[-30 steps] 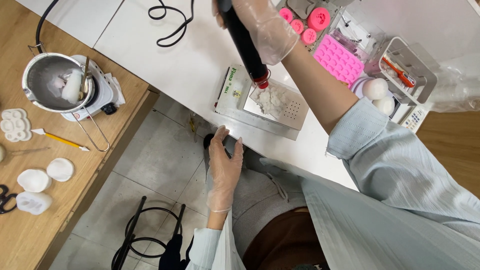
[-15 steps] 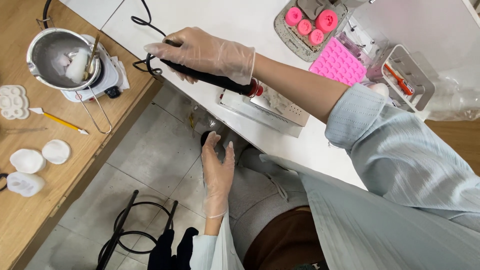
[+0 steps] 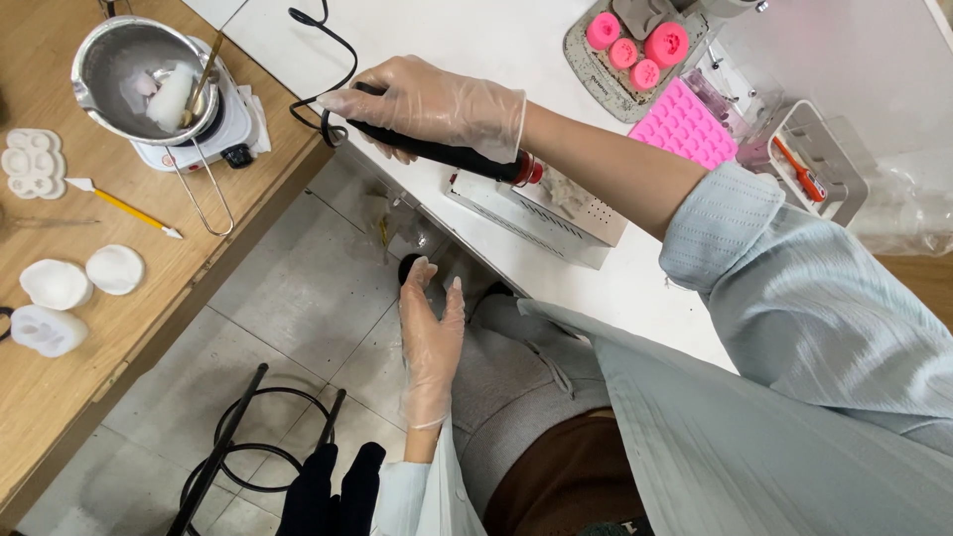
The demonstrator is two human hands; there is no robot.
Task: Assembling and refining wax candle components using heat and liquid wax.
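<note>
Right hand (image 3: 437,104) grips black tool (image 3: 447,154) — left hand (image 3: 432,342) idle.

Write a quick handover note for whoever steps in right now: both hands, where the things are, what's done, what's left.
Right hand: gloved, gripped around the black corded tool, held low over the white table, its red tip toward the small metal tray.
Left hand: gloved, empty, resting on the lap below the table edge.
Things: metal pot with white wax on the small hot plate, left wooden bench; pink silicone mould and pink pieces on the grey scale at the far side.
Done: white cast shapes lie on the bench.
Left: the tool is not yet set down; the wax in the pot is still partly solid.
</note>
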